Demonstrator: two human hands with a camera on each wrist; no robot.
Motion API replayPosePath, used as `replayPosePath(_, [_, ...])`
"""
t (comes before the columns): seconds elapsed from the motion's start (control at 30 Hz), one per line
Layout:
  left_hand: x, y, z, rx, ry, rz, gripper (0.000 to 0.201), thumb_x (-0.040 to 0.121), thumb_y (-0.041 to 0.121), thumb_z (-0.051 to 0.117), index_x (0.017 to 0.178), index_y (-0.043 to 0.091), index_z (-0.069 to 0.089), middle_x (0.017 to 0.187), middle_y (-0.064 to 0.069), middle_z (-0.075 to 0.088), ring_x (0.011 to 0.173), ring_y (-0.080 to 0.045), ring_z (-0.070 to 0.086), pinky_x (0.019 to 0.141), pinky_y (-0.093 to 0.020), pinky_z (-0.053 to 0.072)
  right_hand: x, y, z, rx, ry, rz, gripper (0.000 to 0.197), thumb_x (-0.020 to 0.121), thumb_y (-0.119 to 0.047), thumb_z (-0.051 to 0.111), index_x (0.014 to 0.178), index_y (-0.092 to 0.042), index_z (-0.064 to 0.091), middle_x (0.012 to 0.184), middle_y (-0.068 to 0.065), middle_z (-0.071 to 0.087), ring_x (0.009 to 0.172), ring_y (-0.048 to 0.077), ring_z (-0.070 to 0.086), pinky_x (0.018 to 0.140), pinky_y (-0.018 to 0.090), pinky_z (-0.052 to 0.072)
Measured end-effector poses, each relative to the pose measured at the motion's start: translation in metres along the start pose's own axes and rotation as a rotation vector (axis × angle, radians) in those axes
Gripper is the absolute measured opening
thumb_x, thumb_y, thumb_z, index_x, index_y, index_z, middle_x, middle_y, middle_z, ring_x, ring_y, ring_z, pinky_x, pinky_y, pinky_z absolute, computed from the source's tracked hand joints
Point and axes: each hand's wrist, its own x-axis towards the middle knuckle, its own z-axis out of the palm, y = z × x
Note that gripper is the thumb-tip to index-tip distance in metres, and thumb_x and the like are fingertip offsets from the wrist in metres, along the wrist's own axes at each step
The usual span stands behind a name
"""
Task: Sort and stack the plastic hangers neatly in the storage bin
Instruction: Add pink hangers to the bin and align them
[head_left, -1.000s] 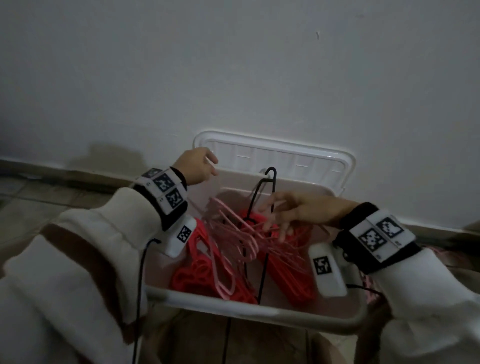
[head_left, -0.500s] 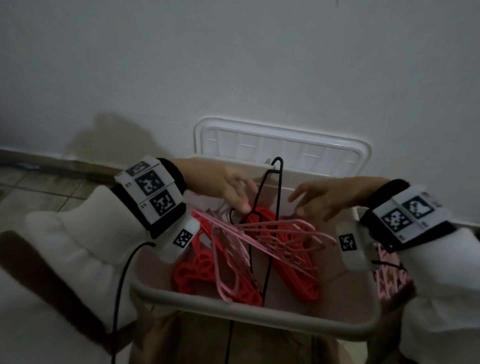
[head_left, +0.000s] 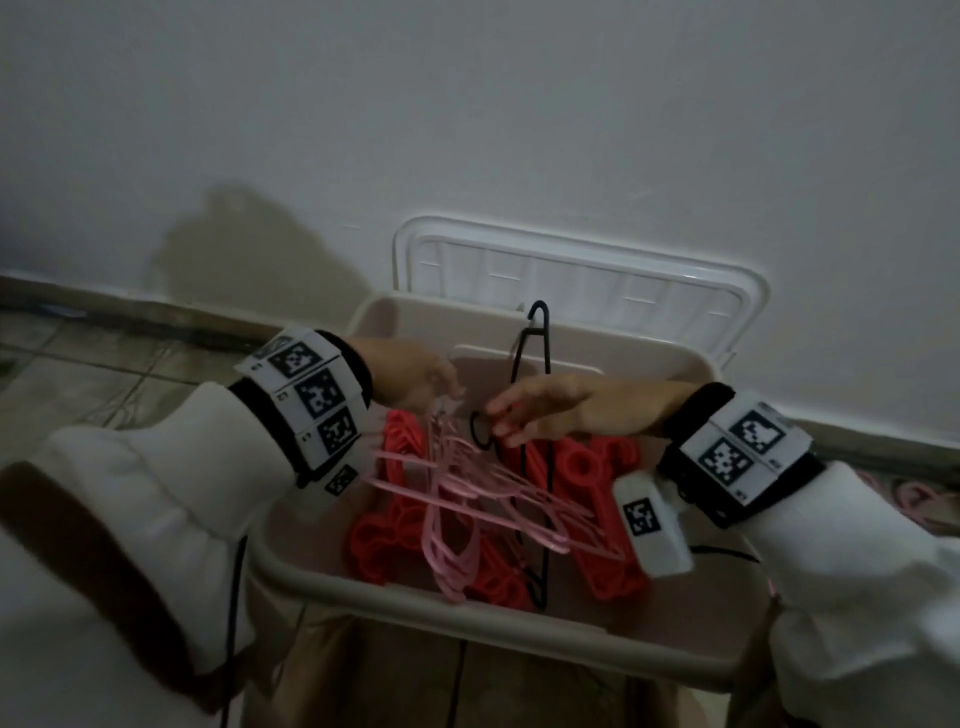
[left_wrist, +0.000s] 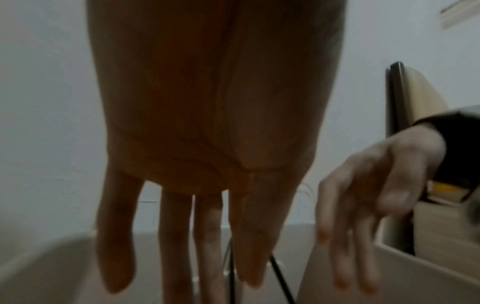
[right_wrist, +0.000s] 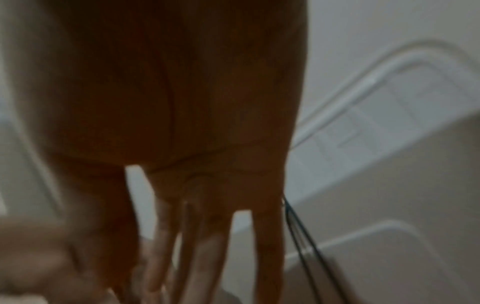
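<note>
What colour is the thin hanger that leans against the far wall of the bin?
Black hanger; the head view shows it best.

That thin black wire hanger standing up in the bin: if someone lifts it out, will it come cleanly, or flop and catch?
The thin black wire hanger probably feels light and a bit springy, being so slender. It would likely snag: the pale pink plastic hangers cross it. It leans on the beige plastic storage bin, so a nudge may tip it.
</note>
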Motion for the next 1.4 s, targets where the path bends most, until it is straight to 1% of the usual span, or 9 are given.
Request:
replayPosePath(0.13, [0.004, 0.014, 0.0, -0.126, 0.038, 0.153, 0.039, 0.094, 0.002, 0.041, 0.131, 0.013, 0.05, 0.121, -0.009, 0.06, 0.11, -0.022, 0.056, 0.08, -0.015, 0.039, 0.008, 0.016, -0.008, -0.638, 0.284, 0.271, 0.027, 0.091, -0.015, 0.053, 0.117, -0.006, 0.056, 0.118, 0.007, 0.059, 0.11, 0.024, 0.055, 0.085, 0.024, 0.041])
replayPosePath(0.3, [0.015, 0.032, 0.015, -0.193, -0.231, 0.23, 0.036, 0.095, 0.02, 0.051, 0.131, 0.013, 0.053, 0.129, -0.006, 0.057, 0.116, -0.018, 0.052, 0.085, -0.015, 0.041, 0.031, 0.046, -0.013, -0.461, 0.452, 0.405, 0.035, 0.088, -0.022, 0.06, 0.113, 0.001, 0.051, 0.123, 0.021, 0.057, 0.11, 0.032, 0.056, 0.095, 0.035, 0.045])
replayPosePath(0.43, [0.021, 0.03, 0.029, -0.09, -0.408, 0.208, 0.038, 0.093, 0.008, 0.05, 0.129, 0.019, 0.055, 0.13, -0.001, 0.054, 0.109, -0.012, 0.051, 0.089, -0.021, 0.036, 0.045, 0.049, -0.007, -0.404, 0.367, 0.328, 0.041, 0.093, -0.019, 0.054, 0.128, -0.001, 0.043, 0.12, 0.018, 0.06, 0.102, 0.031, 0.059, 0.076, 0.029, 0.043])
replayPosePath(0.6, [0.024, 0.022, 0.032, -0.166, -0.454, 0.181, 0.051, 0.079, -0.006, 0.062, 0.123, 0.018, 0.058, 0.092, 0.007, 0.058, 0.078, -0.01, 0.051, 0.069, -0.022, 0.042, 0.061, 0.06, -0.009, -0.676, 0.526, 0.281, 0.032, 0.09, -0.029, 0.054, 0.116, -0.011, 0.053, 0.112, 0.01, 0.065, 0.102, 0.027, 0.061, 0.091, 0.033, 0.047])
replayPosePath(0.67, [0.025, 0.02, 0.034, -0.154, -0.455, 0.177, 0.051, 0.076, -0.003, 0.068, 0.122, 0.019, 0.059, 0.083, 0.011, 0.057, 0.075, -0.007, 0.052, 0.067, -0.02, 0.042, 0.062, 0.061, -0.006, -0.462, 0.458, 0.226, 0.036, 0.09, -0.02, 0.057, 0.121, -0.006, 0.048, 0.112, 0.006, 0.06, 0.101, 0.023, 0.058, 0.083, 0.017, 0.045])
replayPosePath(0.77, [0.025, 0.016, 0.037, -0.184, -0.432, 0.183, 0.047, 0.077, 0.0, 0.069, 0.12, 0.017, 0.063, 0.086, 0.008, 0.063, 0.077, -0.006, 0.053, 0.072, -0.021, 0.042, 0.067, 0.061, 0.004, -0.393, 0.27, 0.219, 0.027, 0.094, -0.012, 0.05, 0.118, 0.0, 0.055, 0.11, 0.012, 0.061, 0.1, 0.021, 0.054, 0.08, 0.021, 0.039])
replayPosePath(0.9, [0.024, 0.01, 0.035, -0.277, -0.392, 0.179, 0.044, 0.076, -0.007, 0.066, 0.118, 0.004, 0.063, 0.113, -0.016, 0.067, 0.089, -0.011, 0.057, 0.071, -0.014, 0.043, 0.073, 0.063, 0.004, -0.622, 0.36, 0.262, 0.032, 0.098, -0.019, 0.042, 0.121, 0.0, 0.051, 0.118, 0.018, 0.06, 0.109, 0.03, 0.056, 0.088, 0.031, 0.038])
replayPosePath(1.17, [0.026, 0.002, 0.034, -0.374, -0.402, 0.113, 0.043, 0.082, -0.018, 0.05, 0.122, -0.004, 0.057, 0.115, -0.026, 0.06, 0.052, 0.007, 0.055, 0.048, -0.006, 0.041, 0.06, 0.047, -0.016, -0.46, 0.628, -0.008, 0.009, 0.094, -0.016, 0.047, 0.097, -0.024, 0.044, 0.098, 0.014, 0.066, 0.094, 0.035, 0.062, 0.084, 0.047, 0.05])
replayPosePath(1.4, [0.024, 0.007, 0.037, -0.266, -0.36, 0.046, 0.045, 0.085, -0.015, 0.037, 0.123, 0.001, 0.055, 0.121, -0.018, 0.062, 0.069, -0.006, 0.052, 0.05, -0.005, 0.039, 0.033, 0.024, -0.019, -0.299, 0.857, -0.374, 0.012, 0.096, -0.011, 0.043, 0.092, -0.021, 0.038, 0.081, 0.004, 0.065, 0.076, 0.026, 0.065, 0.073, 0.046, 0.054])
